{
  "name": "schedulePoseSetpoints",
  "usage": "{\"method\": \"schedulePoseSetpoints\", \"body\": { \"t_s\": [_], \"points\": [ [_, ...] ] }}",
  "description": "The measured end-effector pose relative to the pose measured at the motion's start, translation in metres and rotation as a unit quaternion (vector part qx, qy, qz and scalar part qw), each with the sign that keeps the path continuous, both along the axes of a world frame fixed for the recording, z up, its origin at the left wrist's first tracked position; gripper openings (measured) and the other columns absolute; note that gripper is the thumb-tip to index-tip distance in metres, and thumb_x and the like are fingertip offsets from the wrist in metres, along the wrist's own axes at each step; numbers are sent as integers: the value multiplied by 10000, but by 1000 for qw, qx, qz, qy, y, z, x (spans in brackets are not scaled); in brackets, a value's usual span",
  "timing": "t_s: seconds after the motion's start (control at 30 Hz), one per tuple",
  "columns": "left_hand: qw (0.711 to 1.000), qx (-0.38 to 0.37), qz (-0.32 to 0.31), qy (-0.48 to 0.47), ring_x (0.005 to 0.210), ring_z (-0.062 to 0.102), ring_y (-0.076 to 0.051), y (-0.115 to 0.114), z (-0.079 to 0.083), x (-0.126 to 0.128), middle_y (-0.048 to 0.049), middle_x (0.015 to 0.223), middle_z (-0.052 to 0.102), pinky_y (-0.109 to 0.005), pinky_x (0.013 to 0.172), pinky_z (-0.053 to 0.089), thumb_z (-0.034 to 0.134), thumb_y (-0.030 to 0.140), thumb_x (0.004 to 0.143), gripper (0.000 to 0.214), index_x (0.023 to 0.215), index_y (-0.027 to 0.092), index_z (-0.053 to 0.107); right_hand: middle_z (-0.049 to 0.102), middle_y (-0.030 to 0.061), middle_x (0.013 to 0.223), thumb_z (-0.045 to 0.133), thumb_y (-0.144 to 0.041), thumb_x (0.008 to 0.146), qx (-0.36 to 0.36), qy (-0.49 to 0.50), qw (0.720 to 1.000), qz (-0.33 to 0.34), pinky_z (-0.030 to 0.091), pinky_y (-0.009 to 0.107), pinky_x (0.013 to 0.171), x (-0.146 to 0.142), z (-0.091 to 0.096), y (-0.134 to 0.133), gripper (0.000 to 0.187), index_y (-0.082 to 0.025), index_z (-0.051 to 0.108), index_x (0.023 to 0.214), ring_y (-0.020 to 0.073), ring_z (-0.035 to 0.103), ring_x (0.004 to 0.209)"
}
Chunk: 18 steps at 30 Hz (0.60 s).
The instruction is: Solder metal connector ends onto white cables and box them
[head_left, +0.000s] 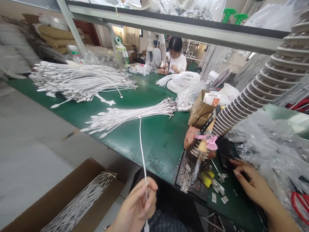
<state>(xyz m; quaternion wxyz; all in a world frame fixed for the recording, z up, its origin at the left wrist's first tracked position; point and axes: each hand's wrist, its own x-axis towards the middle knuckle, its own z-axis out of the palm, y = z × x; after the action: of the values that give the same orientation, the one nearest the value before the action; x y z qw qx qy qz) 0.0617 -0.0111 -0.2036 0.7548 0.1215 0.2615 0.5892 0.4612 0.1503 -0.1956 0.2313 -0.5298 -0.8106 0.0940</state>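
My left hand pinches a single white cable near its lower end, below the table's front edge. The cable runs up to a bundle of white cables lying on the green table. My right hand rests over the table at the right with its fingers stretched out, beside a small black box and loose metal connector shells. It holds nothing that I can see. A soldering iron leans in its stand just left of that hand.
A cardboard box with white cables stands on the floor at lower left. A bigger cable pile lies at the far left. A ribbed white hose crosses the right. Red scissors lie far right. A person sits at the far end.
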Motion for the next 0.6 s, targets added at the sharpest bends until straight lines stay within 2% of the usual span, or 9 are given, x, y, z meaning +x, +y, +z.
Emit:
{"method": "schedulePoseSetpoints", "body": {
  "t_s": [0.23,0.3,0.4,0.5,0.6],
  "points": [
    [1000,11,-11,0,423,259,-30,-2,-1,3,48,560,472,-170,453,247,731,478,914,291,886,189,747,771,170,1137,460,-659,931,29,21,999,-8,570,617,960,-4,1,5,507,-234,641,722,389,685,1168],
    [999,15,-20,44,498,407,-60,-5,-1,4,16,618,533,-188,537,351,686,502,946,325,889,191,760,765,182,1142,448,-673,940,42,32,998,-20,572,616,947,-4,2,3,525,-231,638,728,389,693,1149],
    [980,61,-27,189,736,534,-113,-10,-4,3,-38,802,591,-221,717,418,681,565,936,420,859,168,797,766,185,1121,436,-697,945,61,54,996,-36,583,596,918,-3,6,-3,542,-232,616,732,388,704,1128],
    [938,139,-92,304,730,480,-98,-16,-12,1,-31,836,543,-218,694,370,657,620,933,487,904,159,813,772,161,1085,495,-688,933,82,101,990,-57,607,528,848,-5,16,-18,488,-243,613,775,354,742,1012],
    [923,145,-178,310,620,422,-74,-22,-18,-1,1,732,497,-218,615,322,609,665,942,555,947,135,773,776,124,997,613,-597,915,62,179,978,-81,619,420,760,-11,29,-53,336,-276,659,827,298,757,905]
  ]
}}
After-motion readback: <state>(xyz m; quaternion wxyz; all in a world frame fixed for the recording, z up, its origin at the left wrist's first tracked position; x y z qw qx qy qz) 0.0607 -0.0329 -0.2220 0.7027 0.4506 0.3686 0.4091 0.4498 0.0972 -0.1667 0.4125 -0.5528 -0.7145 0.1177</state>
